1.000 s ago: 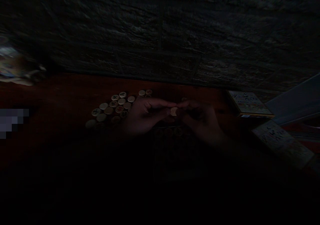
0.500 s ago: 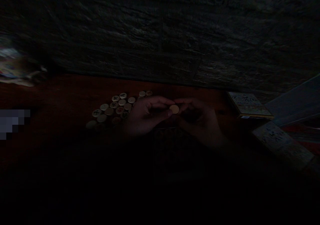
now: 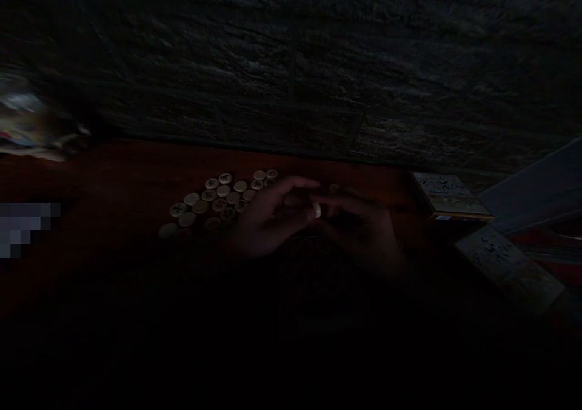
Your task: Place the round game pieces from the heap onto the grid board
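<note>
A pale round Chinese chess piece (image 3: 317,210) is held up between my two hands and shows mostly its edge. My left hand (image 3: 268,219) pinches it from the left, thumb along the near side. From the right, my right hand (image 3: 366,222) has its fingertips closed at the same piece, though its thumb is hard to make out in the dark. Left of my hands lie several loose Chinese chess pieces (image 3: 210,195), some with black or red characters and others blank side up. One more piece (image 3: 334,188) shows just beyond my right fingers.
The reddish wooden table (image 3: 136,173) runs back to a dark stone-textured wall (image 3: 291,58). On the right are a printed box (image 3: 450,191) and a second printed panel (image 3: 509,264) below it. Some blurred packaging (image 3: 31,119) stands at far left. Deep shadow covers the near area.
The piece in my fingers has turned from showing its round face to nearly edge-on. My right fingers have shifted over its top, and a piece behind them has come into view.
</note>
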Demonstrator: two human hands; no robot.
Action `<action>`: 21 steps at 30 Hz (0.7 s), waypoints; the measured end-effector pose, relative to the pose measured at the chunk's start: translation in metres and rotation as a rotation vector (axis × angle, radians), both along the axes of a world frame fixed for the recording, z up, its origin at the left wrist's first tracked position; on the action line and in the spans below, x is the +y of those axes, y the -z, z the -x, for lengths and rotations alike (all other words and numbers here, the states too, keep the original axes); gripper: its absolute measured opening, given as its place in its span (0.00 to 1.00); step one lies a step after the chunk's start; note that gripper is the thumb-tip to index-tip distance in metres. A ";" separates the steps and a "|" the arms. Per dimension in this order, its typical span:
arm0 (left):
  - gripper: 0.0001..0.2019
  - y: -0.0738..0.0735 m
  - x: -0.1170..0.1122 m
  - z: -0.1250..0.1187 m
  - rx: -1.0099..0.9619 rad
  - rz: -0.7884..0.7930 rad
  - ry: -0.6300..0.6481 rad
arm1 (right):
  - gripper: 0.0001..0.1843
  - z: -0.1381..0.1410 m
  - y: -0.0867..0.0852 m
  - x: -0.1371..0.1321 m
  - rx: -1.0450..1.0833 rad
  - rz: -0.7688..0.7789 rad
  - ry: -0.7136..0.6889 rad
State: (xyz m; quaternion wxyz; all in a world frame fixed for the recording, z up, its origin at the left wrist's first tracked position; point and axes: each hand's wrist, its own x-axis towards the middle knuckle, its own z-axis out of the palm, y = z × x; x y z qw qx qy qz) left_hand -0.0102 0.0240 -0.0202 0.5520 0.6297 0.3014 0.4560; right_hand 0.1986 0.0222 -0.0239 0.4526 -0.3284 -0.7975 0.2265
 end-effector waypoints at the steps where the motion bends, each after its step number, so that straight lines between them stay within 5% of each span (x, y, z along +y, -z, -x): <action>1: 0.19 0.000 -0.001 -0.001 -0.009 -0.003 0.017 | 0.16 0.000 0.000 0.000 -0.019 -0.025 -0.008; 21: 0.18 0.001 -0.001 0.000 -0.046 0.028 0.053 | 0.13 0.001 -0.003 -0.002 -0.066 -0.040 -0.021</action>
